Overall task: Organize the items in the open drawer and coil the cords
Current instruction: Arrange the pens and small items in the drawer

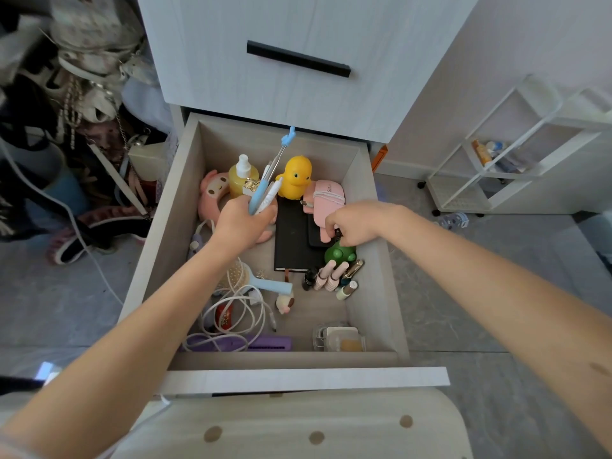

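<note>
Cord (264, 313) well apart from left grip (243, 226), pens (265, 193) within it

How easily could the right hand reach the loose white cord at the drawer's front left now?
Probably yes. The white cord lies uncovered on top, and nothing tall stands between it and the right hand. The left forearm passes above the cord's left side and might crowd the grasp.

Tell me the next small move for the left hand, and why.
Probably lay the pens down together on a bare patch of the drawer floor. The left hand grips them as a bundle, while the white cord at the front left lies loose and uncoiled, and coiling it will likely need that hand free.
</note>
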`<move>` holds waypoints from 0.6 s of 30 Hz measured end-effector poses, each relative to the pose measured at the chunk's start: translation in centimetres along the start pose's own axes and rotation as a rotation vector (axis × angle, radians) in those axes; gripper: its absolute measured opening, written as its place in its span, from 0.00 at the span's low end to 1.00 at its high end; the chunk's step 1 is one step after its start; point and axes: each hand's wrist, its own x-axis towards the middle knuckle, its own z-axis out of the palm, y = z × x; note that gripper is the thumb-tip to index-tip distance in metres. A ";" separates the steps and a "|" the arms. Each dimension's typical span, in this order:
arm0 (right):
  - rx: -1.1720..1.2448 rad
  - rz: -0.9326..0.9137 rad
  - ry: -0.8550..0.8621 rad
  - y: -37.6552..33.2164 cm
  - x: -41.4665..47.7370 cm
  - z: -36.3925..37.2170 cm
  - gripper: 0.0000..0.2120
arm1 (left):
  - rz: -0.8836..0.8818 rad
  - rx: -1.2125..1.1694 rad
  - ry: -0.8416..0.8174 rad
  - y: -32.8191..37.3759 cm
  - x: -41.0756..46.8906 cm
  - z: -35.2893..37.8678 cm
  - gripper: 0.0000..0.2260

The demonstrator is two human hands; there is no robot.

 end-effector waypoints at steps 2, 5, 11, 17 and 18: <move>0.071 0.016 -0.031 -0.1 -0.3 -0.5 0.19 | -0.005 0.007 0.004 0.0 0.0 -0.1 0.08; 0.244 0.058 0.057 -0.1 -0.2 -1.1 0.20 | -0.002 0.029 0.001 -0.1 0.1 -0.1 0.08; 0.596 0.149 0.587 -0.2 3.3 -1.2 0.35 | -0.026 -0.010 0.010 0.1 0.3 0.0 0.09; 0.547 0.208 0.588 -2.0 7.9 -1.7 0.42 | -0.056 -0.003 -0.001 -0.4 0.1 0.6 0.12; 0.543 0.216 0.627 -2.1 8.3 -1.7 0.37 | -0.059 -0.001 -0.003 -0.4 0.1 0.7 0.12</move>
